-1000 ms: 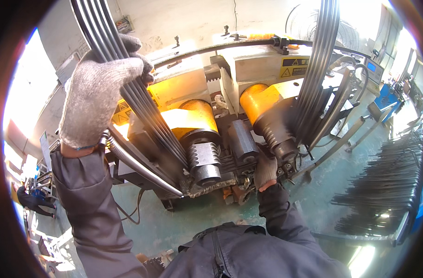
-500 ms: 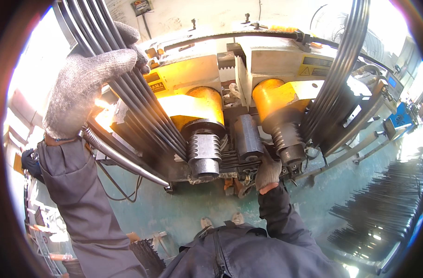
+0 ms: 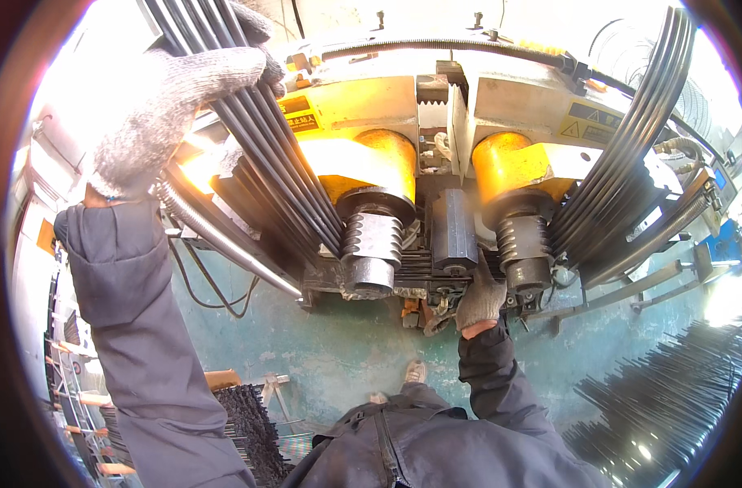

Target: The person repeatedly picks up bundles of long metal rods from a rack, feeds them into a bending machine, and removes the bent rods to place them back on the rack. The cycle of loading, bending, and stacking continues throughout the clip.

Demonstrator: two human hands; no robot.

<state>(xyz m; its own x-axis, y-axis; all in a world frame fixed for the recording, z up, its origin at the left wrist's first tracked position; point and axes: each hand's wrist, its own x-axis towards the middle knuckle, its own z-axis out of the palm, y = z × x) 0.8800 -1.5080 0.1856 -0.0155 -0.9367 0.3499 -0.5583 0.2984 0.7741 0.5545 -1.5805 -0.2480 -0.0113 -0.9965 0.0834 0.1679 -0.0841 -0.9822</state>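
Observation:
A grey knitted glove covers my left hand (image 3: 176,102), which is closed around a bundle of dark metal rods (image 3: 285,154) at the upper left. The rods slant down to a grooved metal roller (image 3: 373,244) under the left yellow cylinder (image 3: 386,163). My gloved right hand (image 3: 482,299) is low at the machine's front, beside a dark angular block (image 3: 454,232); its fingertips are hidden there. A second grooved roller (image 3: 524,248) stands just right of it. Another fan of rods (image 3: 623,138) rises from that roller toward the upper right.
A springy metal conduit (image 3: 220,236) runs along the machine's left side. At the lower right lies a large pile of thin dark rods (image 3: 664,390). A dark bundle (image 3: 253,431) rests on a stand at lower left. Metal rails (image 3: 623,289) extend rightward above the green floor (image 3: 338,333).
The machine and both rod bundles sit farther right in the view, which has shifted. My left hand keeps its grip on the rods, and my right hand stays beside the block.

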